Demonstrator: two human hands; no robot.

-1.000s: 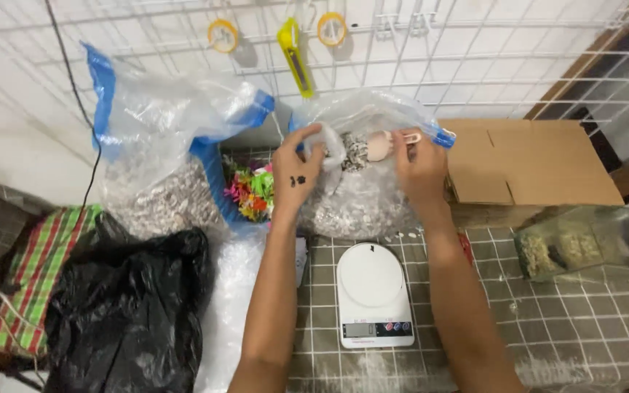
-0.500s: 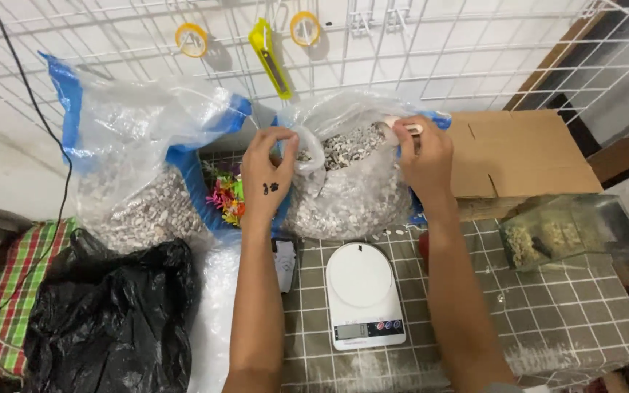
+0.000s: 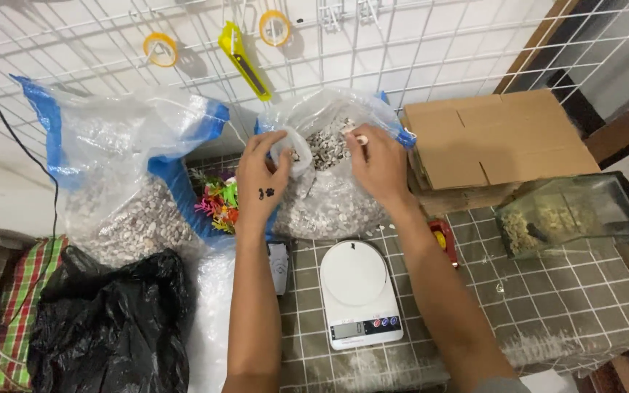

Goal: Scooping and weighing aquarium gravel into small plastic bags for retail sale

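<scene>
Left hand (image 3: pixel 265 175) and right hand (image 3: pixel 378 161), fingers clenched on the mouth of a clear gravel bag (image 3: pixel 329 191); a white kitchen scale (image 3: pixel 359 292) lies on the tabletop (image 3: pixel 547 291) below them.

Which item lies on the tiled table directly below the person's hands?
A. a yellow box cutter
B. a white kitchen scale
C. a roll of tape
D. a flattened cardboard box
B: the white kitchen scale sits on the tiled table, between the forearms.
</scene>
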